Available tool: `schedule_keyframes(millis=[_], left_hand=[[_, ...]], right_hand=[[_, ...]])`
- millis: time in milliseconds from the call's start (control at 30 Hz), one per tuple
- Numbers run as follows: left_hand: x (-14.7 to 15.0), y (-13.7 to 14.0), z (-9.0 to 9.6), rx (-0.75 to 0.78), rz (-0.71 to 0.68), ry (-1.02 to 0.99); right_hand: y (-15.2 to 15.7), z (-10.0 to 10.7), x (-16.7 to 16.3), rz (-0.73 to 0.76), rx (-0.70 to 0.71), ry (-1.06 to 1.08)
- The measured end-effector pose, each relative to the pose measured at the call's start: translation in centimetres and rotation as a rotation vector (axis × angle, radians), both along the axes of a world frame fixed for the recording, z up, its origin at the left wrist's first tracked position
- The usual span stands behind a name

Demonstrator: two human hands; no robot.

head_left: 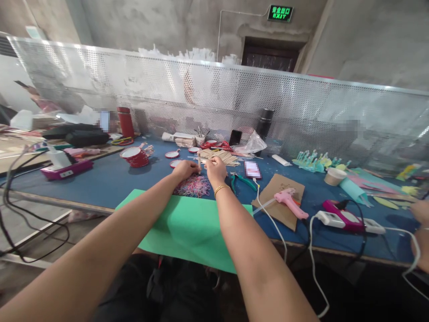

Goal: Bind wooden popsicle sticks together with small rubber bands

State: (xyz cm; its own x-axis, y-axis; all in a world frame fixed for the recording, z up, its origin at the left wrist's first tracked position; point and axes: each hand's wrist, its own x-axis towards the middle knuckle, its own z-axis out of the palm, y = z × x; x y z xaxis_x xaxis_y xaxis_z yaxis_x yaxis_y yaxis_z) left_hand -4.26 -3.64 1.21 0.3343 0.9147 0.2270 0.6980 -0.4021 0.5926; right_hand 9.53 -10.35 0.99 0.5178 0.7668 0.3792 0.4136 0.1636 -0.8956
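My left hand [187,170] is closed in a pinch on a short wooden craft stick [199,160], which stands nearly upright from its fingertips. Close beside it, my right hand [216,171] has its fingers drawn together near the same stick. A pale sliver shows at its fingertips, too small to name. Under and between the hands lies a heap of colourful small rubber bands [193,187]. Behind them is a spread of loose wooden sticks [221,157]. A green sheet [187,228] hangs over the table's front edge beneath my forearms.
Right of my hands lie green-handled pliers [244,181], a phone [252,170] on a white cable, and a pink glue gun [291,202] on cardboard [268,192]. A purple power strip [345,217] sits farther right, near another person's hand [421,212]. Red round tins [134,156] stand left.
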Motion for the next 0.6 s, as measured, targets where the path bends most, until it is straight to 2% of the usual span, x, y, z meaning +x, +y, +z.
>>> schedule_keyframes(millis=[133,300,500,600], left_hand=[[-0.16,0.21,-0.20,0.019,-0.010,0.005],[-0.31,0.48,-0.40,0.021,-0.019,0.006],[-0.29,0.52,-0.36,0.033,-0.033,0.007],[-0.21,0.35,-0.23,0.023,-0.015,0.011]], right_hand=[[0.22,-0.21,-0.13,0.054,0.044,-0.029],[0.15,-0.14,-0.09,-0.001,-0.007,0.016],[0.29,-0.22,-0.21,0.073,0.063,0.002],[0.21,-0.17,-0.09,0.029,0.024,0.017]])
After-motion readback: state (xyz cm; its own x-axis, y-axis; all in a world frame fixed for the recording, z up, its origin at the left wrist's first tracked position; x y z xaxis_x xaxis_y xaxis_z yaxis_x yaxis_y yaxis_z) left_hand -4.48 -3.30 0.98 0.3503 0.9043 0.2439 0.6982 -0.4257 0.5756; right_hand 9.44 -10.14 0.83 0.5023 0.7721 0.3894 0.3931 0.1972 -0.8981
